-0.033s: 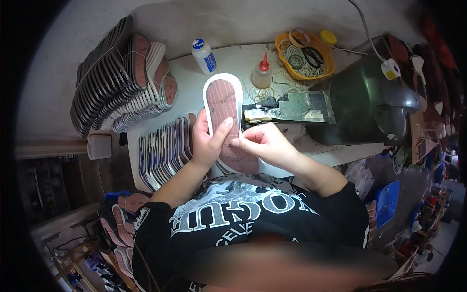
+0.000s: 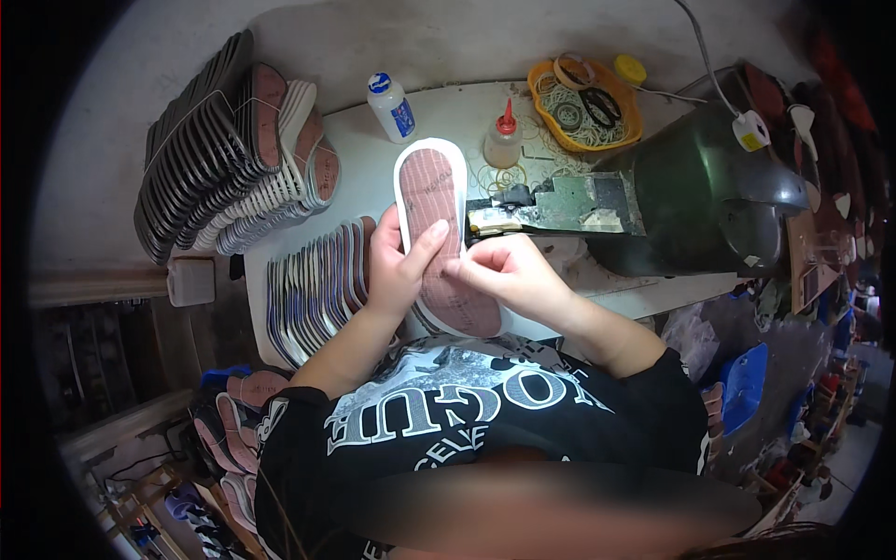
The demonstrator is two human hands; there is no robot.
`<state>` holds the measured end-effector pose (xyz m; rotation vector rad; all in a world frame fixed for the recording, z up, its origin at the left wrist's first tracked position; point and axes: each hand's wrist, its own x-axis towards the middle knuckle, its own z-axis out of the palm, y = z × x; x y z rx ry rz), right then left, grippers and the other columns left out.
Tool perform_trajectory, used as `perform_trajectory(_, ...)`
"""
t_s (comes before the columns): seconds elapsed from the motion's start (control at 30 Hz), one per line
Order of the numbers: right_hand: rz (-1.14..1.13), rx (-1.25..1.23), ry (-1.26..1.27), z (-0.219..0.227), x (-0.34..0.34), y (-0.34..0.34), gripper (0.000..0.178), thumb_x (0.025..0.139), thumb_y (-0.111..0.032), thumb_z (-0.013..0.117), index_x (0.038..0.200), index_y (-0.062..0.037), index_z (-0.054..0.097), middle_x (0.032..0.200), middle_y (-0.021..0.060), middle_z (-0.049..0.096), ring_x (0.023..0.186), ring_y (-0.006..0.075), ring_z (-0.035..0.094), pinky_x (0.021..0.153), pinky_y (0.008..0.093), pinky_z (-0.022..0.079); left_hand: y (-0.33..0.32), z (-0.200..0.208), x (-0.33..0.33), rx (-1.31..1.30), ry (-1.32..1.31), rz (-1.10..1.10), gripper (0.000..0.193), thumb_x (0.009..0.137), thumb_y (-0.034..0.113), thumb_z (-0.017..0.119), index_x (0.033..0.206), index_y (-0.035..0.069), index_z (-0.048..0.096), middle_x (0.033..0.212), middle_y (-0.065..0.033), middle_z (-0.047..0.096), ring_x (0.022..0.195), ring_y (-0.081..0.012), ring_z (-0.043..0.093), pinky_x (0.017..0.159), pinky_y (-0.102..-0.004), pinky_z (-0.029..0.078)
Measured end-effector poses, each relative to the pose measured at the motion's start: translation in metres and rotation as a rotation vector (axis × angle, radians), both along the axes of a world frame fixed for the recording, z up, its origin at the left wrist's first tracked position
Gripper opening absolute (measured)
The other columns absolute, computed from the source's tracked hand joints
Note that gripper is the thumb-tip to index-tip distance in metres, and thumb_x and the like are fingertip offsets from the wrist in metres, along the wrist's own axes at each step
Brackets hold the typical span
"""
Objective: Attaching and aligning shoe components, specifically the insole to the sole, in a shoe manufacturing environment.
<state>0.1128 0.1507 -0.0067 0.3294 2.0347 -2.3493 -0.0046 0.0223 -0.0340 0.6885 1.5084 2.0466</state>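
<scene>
A long shoe insole with a reddish-brown, line-marked face and a raised white rim stands tilted in front of my chest. My left hand is closed around its left edge, thumb lying across the face and fingers behind it. At the opposite edge, my right hand has its fingers curled and pinches the rim between thumb and forefinger; the fingertips behind the edge are hidden. Left of my left hand, a row of similar insoles stands on edge on the white table.
Tied bundles of dark and white insoles lean at the back left. A white bottle, a red-tipped glue bottle and a yellow basket of rubber bands sit behind. A dark green machine occupies the right, its arm near my right hand.
The insole has shifted very slightly, its lower end a little to the right. Both hands keep their hold on it.
</scene>
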Motion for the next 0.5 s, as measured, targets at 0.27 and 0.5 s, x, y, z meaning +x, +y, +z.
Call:
perform_trajectory(0.27,-0.007,-0.239,-0.062,-0.026,0.039,0.007,0.026,0.094,-0.019,0.058,0.111,0.0011,0.062,0.100,0.0025,0.065,0.088,0.0073,0.058,0.081,0.0245,0.046,0.037,-0.021,-0.025,-0.115,-0.285,0.026,0.028,0.083,0.017,0.069,0.100,-0.004,0.062,0.103,-0.0056,0.048,0.100,-0.0157,0.053,0.090,-0.0286,0.042)
perform_trajectory(0.5,-0.149,-0.266,-0.190,-0.016,0.056,0.001,0.025,0.092,-0.018,0.061,0.106,0.0034,0.064,0.097,0.0043,0.067,0.087,0.0082,0.060,0.079,0.0251,0.049,0.056,-0.013,-0.021,-0.241,-0.219,0.012,0.031,0.083,0.019,0.068,0.099,-0.006,0.061,0.106,-0.0086,0.048,0.091,-0.0160,0.058,0.078,-0.0279,0.048)
